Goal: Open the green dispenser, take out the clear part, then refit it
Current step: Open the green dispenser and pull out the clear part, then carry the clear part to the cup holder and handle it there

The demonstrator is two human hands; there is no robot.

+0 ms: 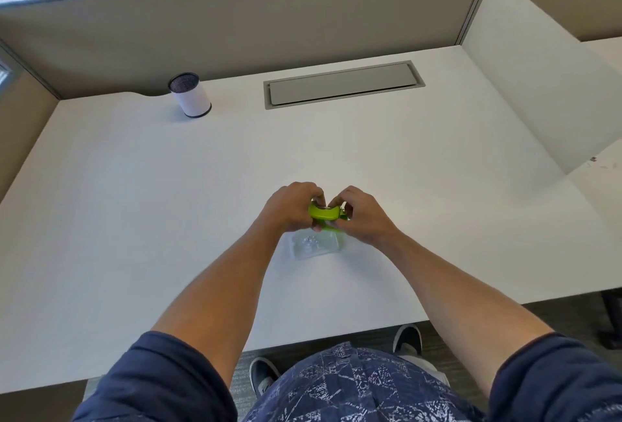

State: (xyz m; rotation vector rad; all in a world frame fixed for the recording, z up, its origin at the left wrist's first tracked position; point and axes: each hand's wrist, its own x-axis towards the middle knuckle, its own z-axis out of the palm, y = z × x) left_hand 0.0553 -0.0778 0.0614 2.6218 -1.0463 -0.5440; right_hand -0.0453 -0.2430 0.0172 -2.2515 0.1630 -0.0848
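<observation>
A small bright green dispenser point(324, 214) is held just above the white desk point(437, 186) between both hands. My left hand point(289, 208) grips its left side with the fingers curled over the top. My right hand point(361, 213) pinches its right end, thumb and fingertips on the green body. A second thin green piece shows below the main body, so the shell looks partly split. Under the hands, a clear plastic piece point(314, 245) lies flat on the desk. The dispenser's inside is hidden by my fingers.
A white cylindrical cup with a dark rim point(190, 95) stands at the back left. A grey cable hatch point(343, 83) is set into the desk at the back middle. Beige partition walls close off the back and sides. The desk's front edge is near my body.
</observation>
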